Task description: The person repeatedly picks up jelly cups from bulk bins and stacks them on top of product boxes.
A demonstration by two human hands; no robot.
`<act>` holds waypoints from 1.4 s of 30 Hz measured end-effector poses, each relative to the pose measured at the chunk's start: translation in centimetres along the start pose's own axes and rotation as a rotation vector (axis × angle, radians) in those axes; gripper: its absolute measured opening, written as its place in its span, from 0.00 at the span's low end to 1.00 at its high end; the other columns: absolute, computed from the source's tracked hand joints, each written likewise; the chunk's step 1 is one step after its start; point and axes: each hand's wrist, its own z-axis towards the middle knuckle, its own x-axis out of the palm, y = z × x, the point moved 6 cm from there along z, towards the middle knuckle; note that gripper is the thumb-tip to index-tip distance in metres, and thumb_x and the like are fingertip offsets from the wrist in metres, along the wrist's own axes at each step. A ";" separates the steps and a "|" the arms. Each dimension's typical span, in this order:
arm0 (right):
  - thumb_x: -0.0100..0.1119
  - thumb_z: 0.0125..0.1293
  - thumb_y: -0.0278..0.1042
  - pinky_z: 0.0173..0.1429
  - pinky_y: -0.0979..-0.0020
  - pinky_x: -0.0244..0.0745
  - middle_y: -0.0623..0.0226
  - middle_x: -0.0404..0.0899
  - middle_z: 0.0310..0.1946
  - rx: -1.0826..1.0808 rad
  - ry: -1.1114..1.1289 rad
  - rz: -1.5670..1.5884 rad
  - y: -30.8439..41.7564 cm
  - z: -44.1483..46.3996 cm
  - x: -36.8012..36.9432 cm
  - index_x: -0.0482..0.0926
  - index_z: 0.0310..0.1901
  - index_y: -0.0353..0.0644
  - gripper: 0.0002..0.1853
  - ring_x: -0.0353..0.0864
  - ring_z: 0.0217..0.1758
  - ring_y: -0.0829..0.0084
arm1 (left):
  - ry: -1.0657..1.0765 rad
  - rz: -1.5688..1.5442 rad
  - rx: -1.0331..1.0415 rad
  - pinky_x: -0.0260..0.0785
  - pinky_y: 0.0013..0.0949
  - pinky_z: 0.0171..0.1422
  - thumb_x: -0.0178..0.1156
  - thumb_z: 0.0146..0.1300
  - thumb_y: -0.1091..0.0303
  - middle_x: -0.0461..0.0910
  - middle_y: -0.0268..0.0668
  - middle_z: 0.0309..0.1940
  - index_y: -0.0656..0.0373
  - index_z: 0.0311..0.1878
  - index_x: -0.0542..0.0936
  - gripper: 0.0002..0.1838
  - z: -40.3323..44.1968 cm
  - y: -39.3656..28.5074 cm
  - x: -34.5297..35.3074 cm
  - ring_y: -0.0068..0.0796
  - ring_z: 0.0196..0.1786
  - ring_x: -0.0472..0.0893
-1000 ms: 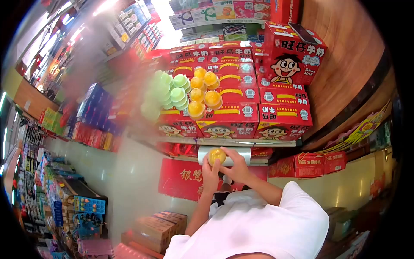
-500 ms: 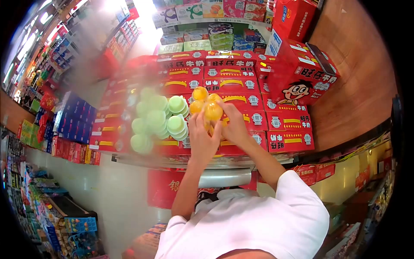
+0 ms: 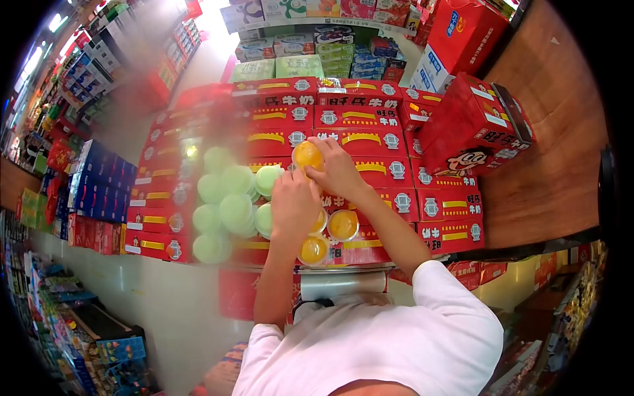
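Note:
My right hand [image 3: 337, 169] has its fingers closed round an orange cup [image 3: 307, 156] with a clear rim, above the red milk cartons [image 3: 363, 142]. Close beside it, my left hand [image 3: 295, 198] is bent over the cups, its fingertips near the held cup; what they touch is hidden. Orange cups [image 3: 343, 226] lie on the cartons just right of and below my left hand, one of them [image 3: 313, 249] near the front edge. Several stacked pale green cups [image 3: 236, 210] stand to the left, partly blurred by a smear over the view.
A red carton [image 3: 472, 125] with a dark phone on its side edge stands at the right, by a wooden surface [image 3: 541, 178]. Blue boxes [image 3: 102, 181] are stacked at the left. Shelves of drink packs [image 3: 330, 26] are at the back. A silver roll [image 3: 343, 282] is below the front edge.
Both hands have moved up from below the front edge to the cups on the cartons. The orange cups now sit lower and more spread out, with one in my right hand. The view has shifted.

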 end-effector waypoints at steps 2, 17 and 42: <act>0.69 0.55 0.35 0.57 0.57 0.77 0.48 0.74 0.53 -0.005 -0.005 -0.010 -0.2 0.2 -0.1 0.71 0.63 0.39 0.33 0.79 0.53 0.48 | 0.061 0.110 0.014 0.71 0.47 0.57 0.62 0.63 0.62 0.79 0.54 0.44 0.70 0.49 0.76 0.19 -0.2 -0.1 0.9 0.52 0.52 0.78; 0.69 0.57 0.42 0.61 0.58 0.75 0.49 0.72 0.56 -0.055 -0.060 -0.009 -0.6 -0.6 -0.9 0.65 0.66 0.36 0.38 0.75 0.59 0.49 | 0.064 0.062 -0.042 0.72 0.47 0.55 0.67 0.58 0.65 0.81 0.54 0.44 0.68 0.54 0.76 0.23 -0.1 0.1 1.4 0.52 0.50 0.80; 0.66 0.59 0.25 0.31 0.71 0.71 0.64 0.75 0.30 -0.088 -0.076 0.394 2.7 -28.3 -2.3 0.78 0.47 0.38 0.14 0.74 0.26 0.72 | -0.477 -0.289 -0.253 0.75 0.31 0.43 0.64 0.63 0.74 0.83 0.43 0.39 0.63 0.51 0.77 0.14 -36.1 -3.2 -0.5 0.31 0.37 0.82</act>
